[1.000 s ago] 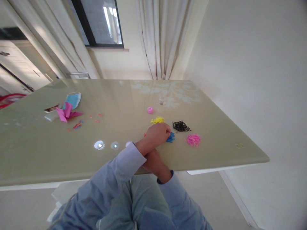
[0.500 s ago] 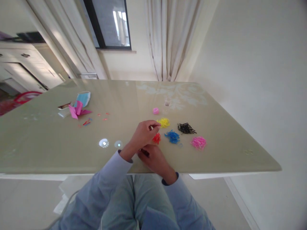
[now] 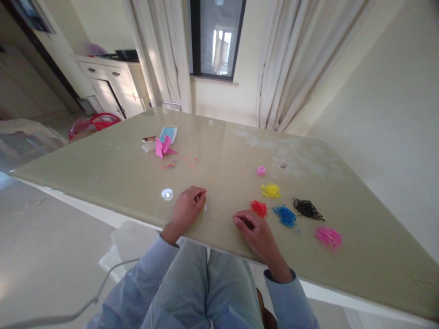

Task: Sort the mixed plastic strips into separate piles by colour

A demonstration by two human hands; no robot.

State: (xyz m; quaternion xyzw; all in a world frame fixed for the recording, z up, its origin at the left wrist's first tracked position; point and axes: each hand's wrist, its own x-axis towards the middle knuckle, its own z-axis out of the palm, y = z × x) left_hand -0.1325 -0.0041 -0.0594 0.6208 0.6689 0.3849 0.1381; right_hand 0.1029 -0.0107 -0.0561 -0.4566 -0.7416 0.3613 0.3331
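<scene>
My left hand (image 3: 188, 206) is over the table near its front edge, fingers pinched together; what it holds, if anything, is too small to make out. My right hand (image 3: 255, 230) rests with curled fingers beside a red pile (image 3: 259, 209) of small bands, its contents hidden. Around it lie a yellow pile (image 3: 270, 190), a blue pile (image 3: 285, 216), a black pile (image 3: 307, 209) and a pink pile (image 3: 328, 238). A small pink round object (image 3: 261, 171) sits behind the yellow pile.
On the left of the table (image 3: 120, 183) are a blue face mask (image 3: 168, 133), folded pink paper (image 3: 164, 147) and small coloured scraps (image 3: 170, 165). A small clear item (image 3: 283, 165) stands right of the pink object. A cable hangs over the floor at the lower left.
The view has turned left. My left hand has moved left, away from the yellow and red piles, and my hands are now well apart. The piles lie as before.
</scene>
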